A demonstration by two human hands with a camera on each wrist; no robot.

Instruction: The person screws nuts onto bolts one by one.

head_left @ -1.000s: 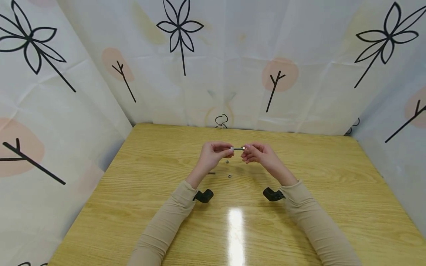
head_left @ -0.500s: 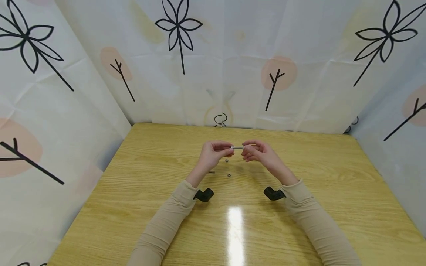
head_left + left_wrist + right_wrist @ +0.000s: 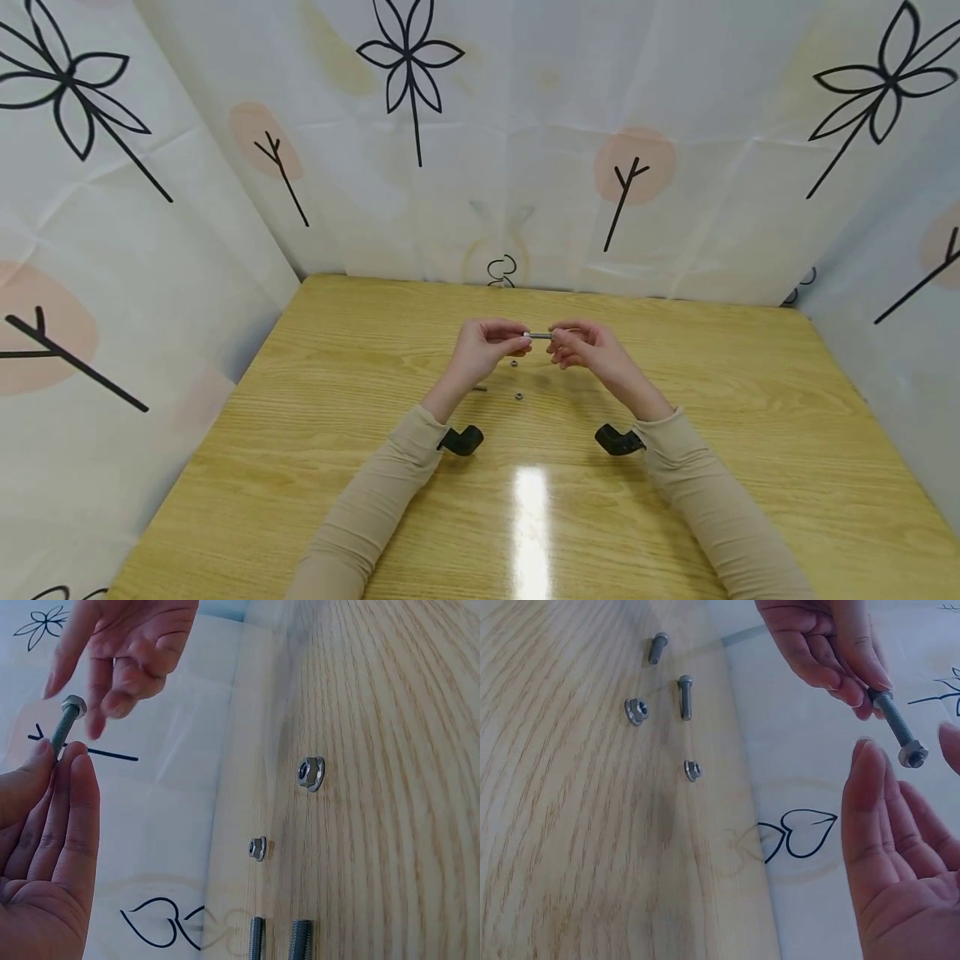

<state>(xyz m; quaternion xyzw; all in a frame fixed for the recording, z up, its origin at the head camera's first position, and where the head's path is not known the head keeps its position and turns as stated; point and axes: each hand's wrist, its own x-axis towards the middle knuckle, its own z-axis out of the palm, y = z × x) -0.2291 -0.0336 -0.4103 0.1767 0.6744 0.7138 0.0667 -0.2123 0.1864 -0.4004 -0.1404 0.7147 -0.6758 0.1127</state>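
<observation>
My left hand (image 3: 480,352) pinches a metal bolt (image 3: 897,721) at its head end between thumb and fingertips, up off the table. A hex nut (image 3: 913,754) sits on the bolt's far end, with the threaded tip showing in its hole. Around that nut, my right hand (image 3: 594,353) holds its thumb and fingers apart; a gap shows between them and the nut in both wrist views. The left wrist view has the same nut (image 3: 74,705) just below the right hand's fingers. The bolt's head is mostly hidden by the left fingertips.
Below the hands, two flanged nuts (image 3: 310,773) (image 3: 257,848) lie on the wooden table (image 3: 675,500). Two more bolts (image 3: 658,648) (image 3: 685,697) lie beside them. A patterned cloth (image 3: 510,192) hangs behind the table and along its sides. Black wrist mounts (image 3: 462,440) (image 3: 618,439) stick out from both sleeves.
Both hands stay nearly in place, with the bolt level between them. The right fingers shift slightly around the nut end. The view moves a little; the loose nuts stay put.
</observation>
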